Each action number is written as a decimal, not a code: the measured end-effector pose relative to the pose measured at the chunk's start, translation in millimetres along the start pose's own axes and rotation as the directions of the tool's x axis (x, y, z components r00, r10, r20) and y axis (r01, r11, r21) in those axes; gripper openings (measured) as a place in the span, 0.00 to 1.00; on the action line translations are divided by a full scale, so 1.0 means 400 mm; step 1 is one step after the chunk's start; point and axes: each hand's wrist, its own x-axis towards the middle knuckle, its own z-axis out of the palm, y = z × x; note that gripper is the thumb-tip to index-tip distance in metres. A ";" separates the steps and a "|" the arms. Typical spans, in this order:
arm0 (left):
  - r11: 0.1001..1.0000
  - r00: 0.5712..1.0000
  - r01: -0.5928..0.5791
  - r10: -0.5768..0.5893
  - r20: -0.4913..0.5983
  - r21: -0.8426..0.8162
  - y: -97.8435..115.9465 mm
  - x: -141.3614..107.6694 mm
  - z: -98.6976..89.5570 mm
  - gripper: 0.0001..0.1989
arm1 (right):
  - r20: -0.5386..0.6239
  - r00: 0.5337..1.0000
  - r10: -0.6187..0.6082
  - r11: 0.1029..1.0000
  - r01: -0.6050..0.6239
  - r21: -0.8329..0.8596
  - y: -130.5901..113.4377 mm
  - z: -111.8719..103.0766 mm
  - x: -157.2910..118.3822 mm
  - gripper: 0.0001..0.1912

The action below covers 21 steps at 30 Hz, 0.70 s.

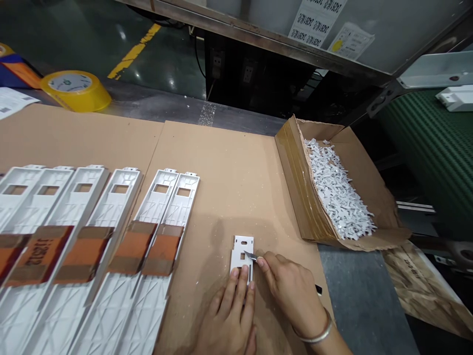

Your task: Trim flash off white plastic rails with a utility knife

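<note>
A small white plastic plate (238,245) with slots and a square hole lies on the cardboard-covered table. My left hand (232,315) rests flat on its near part, fingers stretched out and pressing it down. In my right hand (291,288) is a craft knife (250,256), gripped between thumb and fingers. Its blade tip touches or hovers just over the plate by the square hole. A dark end of the handle shows behind the hand; the rest is hidden in the grip.
Several long white plastic panels (177,207) with orange-brown strips stand in a row at left. A cardboard box (295,177) of small white pieces (336,192) sits at right. Yellow tape (79,91) lies at the back left. Beyond the box runs a green conveyor belt (432,143).
</note>
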 end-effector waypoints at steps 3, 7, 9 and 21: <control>1.000 1.000 -0.003 0.003 0.002 -0.001 0.001 -0.003 0.001 0.24 | 0.021 1.000 0.000 1.000 0.000 0.000 -0.002 0.000 0.002 0.15; 0.998 0.999 0.040 -0.040 -0.015 -0.039 0.009 -0.007 0.008 0.23 | 0.039 0.999 0.013 1.000 -0.013 0.001 -0.003 -0.002 0.003 0.14; 0.997 0.998 0.060 -0.062 -0.028 -0.055 0.013 -0.008 0.012 0.22 | 0.046 0.999 0.014 1.000 -0.014 0.005 -0.003 -0.002 0.003 0.14; 0.997 0.998 0.061 -0.062 -0.012 -0.046 0.013 -0.009 0.013 0.22 | 0.025 1.000 -0.002 1.000 0.003 -0.028 -0.007 -0.003 0.002 0.13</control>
